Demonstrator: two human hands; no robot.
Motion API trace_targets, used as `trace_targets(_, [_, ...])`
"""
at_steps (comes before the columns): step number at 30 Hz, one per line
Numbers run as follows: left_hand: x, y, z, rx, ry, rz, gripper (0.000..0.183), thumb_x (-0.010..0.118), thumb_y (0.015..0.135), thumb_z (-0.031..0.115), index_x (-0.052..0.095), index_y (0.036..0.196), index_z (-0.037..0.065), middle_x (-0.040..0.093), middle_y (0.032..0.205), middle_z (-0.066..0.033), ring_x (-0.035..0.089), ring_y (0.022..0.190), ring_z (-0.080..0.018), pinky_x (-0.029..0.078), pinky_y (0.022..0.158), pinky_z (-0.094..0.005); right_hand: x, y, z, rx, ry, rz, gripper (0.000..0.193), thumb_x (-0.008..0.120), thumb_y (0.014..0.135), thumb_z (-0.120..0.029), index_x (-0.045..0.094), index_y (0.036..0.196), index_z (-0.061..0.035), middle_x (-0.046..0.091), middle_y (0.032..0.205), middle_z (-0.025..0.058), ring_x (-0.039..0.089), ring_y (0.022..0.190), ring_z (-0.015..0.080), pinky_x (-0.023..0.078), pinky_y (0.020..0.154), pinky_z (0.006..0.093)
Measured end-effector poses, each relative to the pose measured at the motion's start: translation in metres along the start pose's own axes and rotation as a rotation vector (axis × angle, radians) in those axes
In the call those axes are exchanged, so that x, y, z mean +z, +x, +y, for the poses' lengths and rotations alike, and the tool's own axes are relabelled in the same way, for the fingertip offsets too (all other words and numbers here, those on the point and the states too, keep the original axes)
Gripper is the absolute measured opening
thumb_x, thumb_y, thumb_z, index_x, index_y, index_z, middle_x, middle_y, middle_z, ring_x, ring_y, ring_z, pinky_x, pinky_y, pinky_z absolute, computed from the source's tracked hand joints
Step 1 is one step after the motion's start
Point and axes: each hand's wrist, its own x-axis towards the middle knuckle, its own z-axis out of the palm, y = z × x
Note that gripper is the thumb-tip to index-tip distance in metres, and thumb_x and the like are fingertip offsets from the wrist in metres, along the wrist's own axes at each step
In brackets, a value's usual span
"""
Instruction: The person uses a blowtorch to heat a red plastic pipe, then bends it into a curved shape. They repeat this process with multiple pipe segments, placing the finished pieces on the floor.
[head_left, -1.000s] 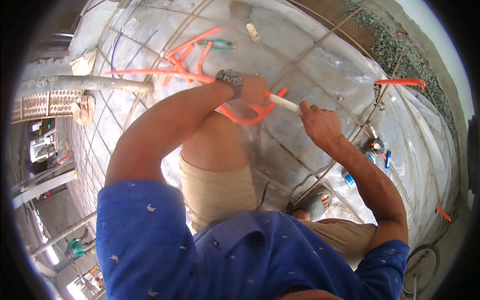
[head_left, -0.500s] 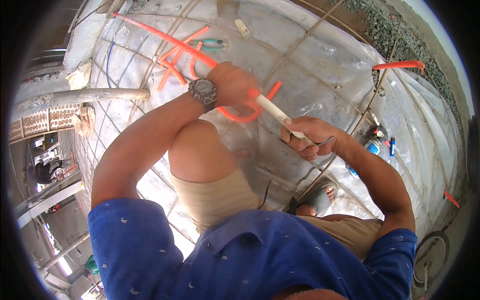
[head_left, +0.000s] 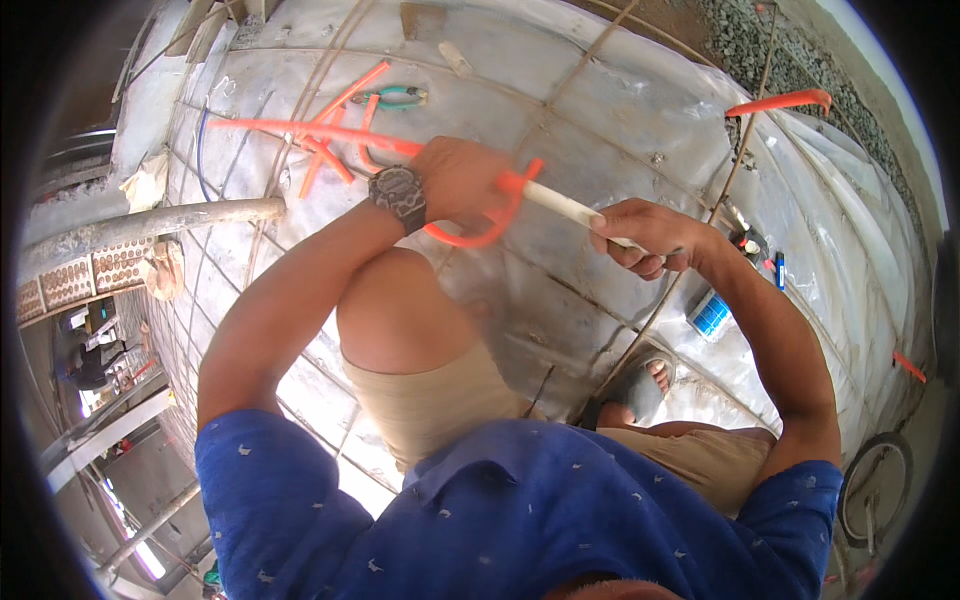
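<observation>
My left hand [head_left: 462, 180], with a watch on its wrist, is closed around a long orange pipe [head_left: 350, 136], whose far end is blurred. From the pipe's near end, beside that hand, a straight off-white rod or tube [head_left: 562, 204] extends to the right. My right hand [head_left: 645, 238] is wrapped round the other end of the off-white piece, where a thin dark tip shows by the fingers. Below my left hand a curved orange pipe [head_left: 465, 240] is partly hidden. Several short orange pieces [head_left: 322, 158] lie beyond, beside teal-handled pliers [head_left: 395, 97].
Plastic sheeting under a grid of steel bars [head_left: 620, 130] covers the ground. At right are a blue-and-white can [head_left: 710, 315], a blue marker-like item [head_left: 780, 270] and a bent orange pipe [head_left: 780, 103]. A grey pole [head_left: 150, 225] juts in from the left.
The orange pipe's far end has swung down and nearer. My right hand has shifted right and slightly up with the off-white piece, and the view has moved a little.
</observation>
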Motion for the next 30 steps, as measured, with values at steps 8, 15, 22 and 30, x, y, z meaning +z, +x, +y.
trace_targets(8, [-0.003,-0.02,-0.021,0.022,0.102,-0.075,0.021,0.075,0.095,0.038,0.081,0.109,0.024,0.078,0.088,-0.0092,0.076,0.085,-0.0362,0.057,0.074,-0.0535,0.061,0.031,0.0,0.054,0.238,-0.112,0.049,0.067,0.108,-0.058,0.063,0.106,-0.0089,0.053,0.066,-0.0025,0.049,0.046,0.0125,0.042,0.042,0.0352])
trace_targets(15, [0.0,0.015,-0.011,-0.063,0.176,-0.222,0.025,0.075,0.093,0.045,0.083,0.095,0.022,0.079,0.088,-0.0111,0.075,0.085,-0.0387,0.057,0.071,-0.053,0.062,0.041,0.032,-0.541,-1.145,0.857,0.05,0.067,0.109,-0.049,0.062,0.102,-0.0004,0.058,0.068,0.0151,0.062,0.06,0.0265,0.053,0.061,0.0469])
trace_targets(22, [-0.002,0.004,-0.01,-0.017,-0.042,-0.06,0.032,0.076,0.093,0.049,0.079,0.098,0.017,0.077,0.086,-0.0105,0.074,0.085,-0.039,0.055,0.072,-0.0535,0.005,0.009,0.009,-0.178,-0.194,0.127,0.047,0.062,0.111,-0.051,0.067,0.104,-0.0042,0.063,0.072,0.0109,0.057,0.051,0.0261,0.05,0.053,0.0473])
trace_targets(30, [0.007,-0.011,-0.03,0.035,0.115,0.001,0.023,0.077,0.092,0.046,0.076,0.097,0.023,0.075,0.086,-0.0039,0.074,0.084,-0.0342,0.055,0.071,-0.0521,0.064,0.02,-0.005,0.058,0.412,-0.186,0.047,0.06,0.112,-0.056,0.063,0.1,-0.0109,0.049,0.064,-0.0021,0.04,0.04,0.0112,0.035,0.039,0.036])
